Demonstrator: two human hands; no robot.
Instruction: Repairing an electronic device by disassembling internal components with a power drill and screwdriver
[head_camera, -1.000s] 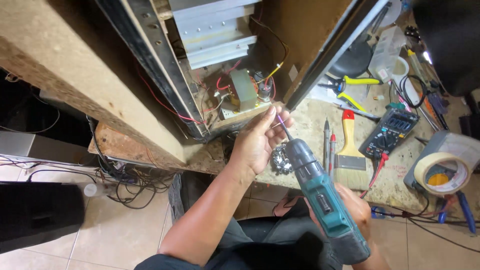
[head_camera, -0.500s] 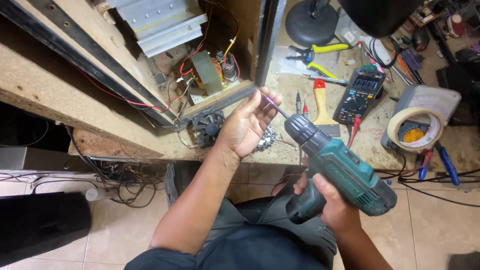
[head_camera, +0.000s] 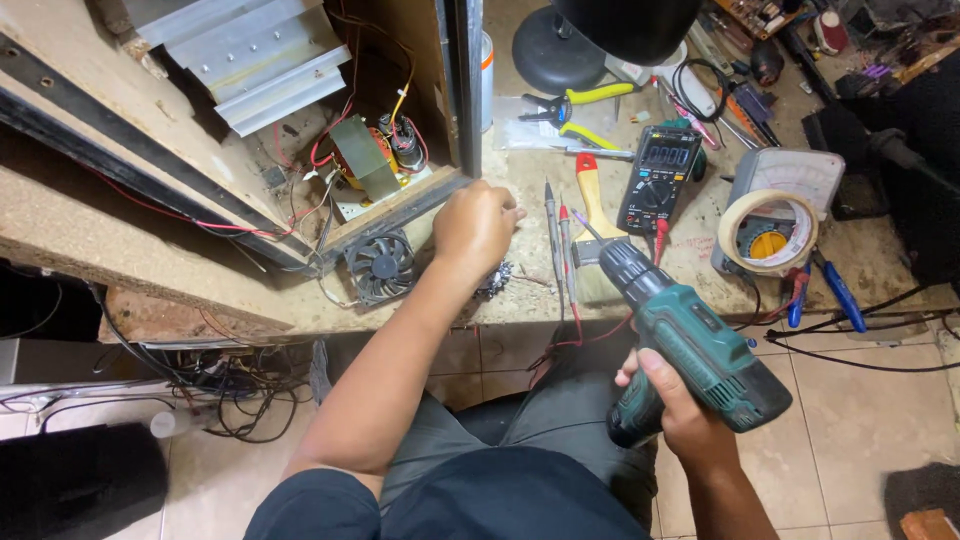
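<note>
Head view: right hand (head_camera: 672, 415) wrapped around the handle of a teal cordless drill (head_camera: 690, 345), bit up and clear of the counter (head_camera: 690, 275); left hand (head_camera: 478, 228) fisted at the open cabinet (head_camera: 400, 215) edge, just above small dark parts (head_camera: 497, 280), contents impossible to tell. Seemingly mid-screwdriving, between fasteners; next calls for seating the bit squarely. Drill compact, dark chuck, slim bit.
</note>
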